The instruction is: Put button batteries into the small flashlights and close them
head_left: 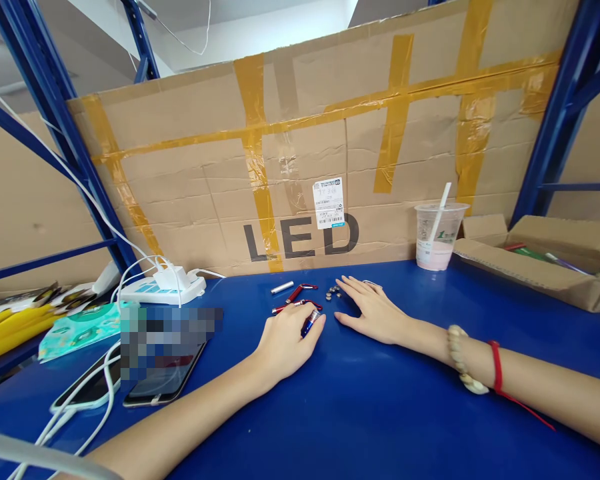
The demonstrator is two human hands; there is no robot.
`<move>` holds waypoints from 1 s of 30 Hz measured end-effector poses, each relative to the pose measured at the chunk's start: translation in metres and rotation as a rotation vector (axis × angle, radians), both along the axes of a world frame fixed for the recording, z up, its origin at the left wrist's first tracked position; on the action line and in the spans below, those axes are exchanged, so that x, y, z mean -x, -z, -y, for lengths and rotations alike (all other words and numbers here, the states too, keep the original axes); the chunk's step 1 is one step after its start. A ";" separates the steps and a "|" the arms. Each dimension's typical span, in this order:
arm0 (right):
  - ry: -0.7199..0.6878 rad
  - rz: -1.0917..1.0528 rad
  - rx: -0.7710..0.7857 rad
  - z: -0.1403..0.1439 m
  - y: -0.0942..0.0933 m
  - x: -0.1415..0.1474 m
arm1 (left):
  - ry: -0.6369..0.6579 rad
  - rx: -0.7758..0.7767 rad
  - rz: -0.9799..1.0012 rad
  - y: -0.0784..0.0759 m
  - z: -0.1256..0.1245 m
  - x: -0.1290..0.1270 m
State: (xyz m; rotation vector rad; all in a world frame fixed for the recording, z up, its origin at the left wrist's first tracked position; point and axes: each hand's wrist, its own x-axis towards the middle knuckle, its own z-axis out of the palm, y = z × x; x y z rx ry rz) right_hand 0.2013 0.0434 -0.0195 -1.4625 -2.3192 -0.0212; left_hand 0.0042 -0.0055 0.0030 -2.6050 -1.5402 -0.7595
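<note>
Fingers of the left hand [285, 343] curl over a small blue cylindrical keychain light [310, 323], closed on it against the blue tabletop [360, 413]; fingers of the right hand [373, 313] lie flat and slightly spread, resting on the surface and holding nothing. The index tip of the right hand sits just beside a cluster of button cells [334, 291]. Two red keychain lights [300, 293] and a loose silver tube [282, 287] lie just beyond the left fingertips. Judged from this pose, the small parts handle best if the blue body is kept pinned while single cells are drawn from the cluster, since round cells roll and scatter readily. A drink cup with straw [437, 237] stands well apart to the right, near an open cardboard box [535, 267]. A power strip [163, 287] with white cables, two phones [160, 387] and a packet [77, 327] occupy the left side. A large taped carton marked LED [330, 133] closes off the back. Nothing lies between the hands and the parts; the trailing cables are the nearest snag.
</note>
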 end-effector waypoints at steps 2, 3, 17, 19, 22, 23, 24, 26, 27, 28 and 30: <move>-0.084 0.006 0.050 -0.001 -0.001 -0.002 | 0.007 0.002 -0.003 0.000 -0.001 0.000; -0.120 0.014 0.073 -0.002 -0.002 -0.003 | 0.011 0.001 -0.003 0.000 -0.001 0.000; -0.123 0.040 0.051 0.000 -0.004 -0.003 | 0.050 0.024 0.015 -0.003 0.002 0.000; -0.122 0.023 0.019 -0.001 -0.003 -0.003 | 0.050 0.029 0.012 -0.003 0.002 0.000; -0.117 0.004 -0.016 -0.002 -0.001 -0.003 | 0.048 0.031 0.008 -0.003 0.002 0.000; -0.115 0.001 -0.020 -0.003 0.000 -0.003 | 0.048 0.031 0.007 -0.003 0.002 0.000; -0.115 0.001 -0.021 -0.003 0.000 -0.003 | 0.048 0.030 0.008 -0.003 0.003 0.000; -0.120 -0.007 -0.022 -0.003 -0.001 -0.003 | 0.050 0.026 0.009 -0.003 0.003 0.000; -0.128 -0.016 -0.025 -0.002 -0.001 -0.003 | 0.052 0.024 0.010 -0.003 0.003 0.000; -0.136 -0.027 -0.029 -0.002 -0.002 -0.003 | 0.054 0.023 0.009 -0.003 0.003 0.000; -0.144 -0.049 -0.037 -0.001 -0.003 -0.003 | 0.053 0.023 0.006 -0.003 0.003 0.000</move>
